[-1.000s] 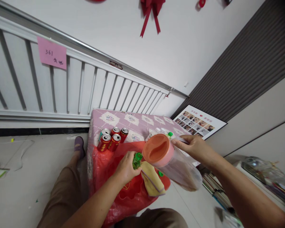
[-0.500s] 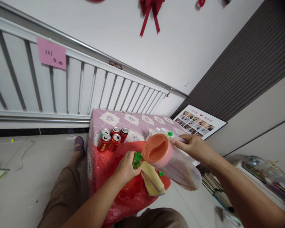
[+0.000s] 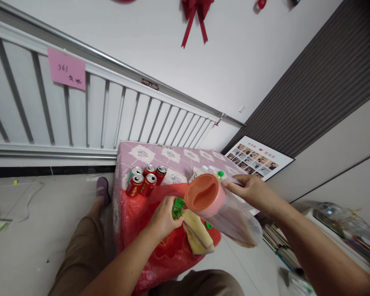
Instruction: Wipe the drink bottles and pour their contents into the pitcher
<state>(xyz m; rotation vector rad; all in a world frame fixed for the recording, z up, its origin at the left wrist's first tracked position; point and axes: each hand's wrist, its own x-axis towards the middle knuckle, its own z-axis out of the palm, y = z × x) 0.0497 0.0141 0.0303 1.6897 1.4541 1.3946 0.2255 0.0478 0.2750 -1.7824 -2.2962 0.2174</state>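
My left hand (image 3: 165,214) is wrapped round the neck of a green bottle (image 3: 179,205), whose open mouth points up; its lower part is hidden. In my right hand (image 3: 249,188) is the handle of a clear plastic pitcher (image 3: 234,220) with an orange lid (image 3: 202,194). The pitcher lies tilted, its lid end close beside the bottle's mouth, and a little brownish liquid shows low in its body. Below the two hands, a yellow cloth (image 3: 199,234) rests on a red plastic sheet (image 3: 138,242).
Several drink cans (image 3: 149,185) stand on a table with a flowered cover (image 3: 179,158). Behind the pitcher are clear bottles, one with a green cap (image 3: 221,174). A white radiator (image 3: 111,111) runs along the wall. Books (image 3: 279,246) and a framed photo board (image 3: 255,158) are at right.
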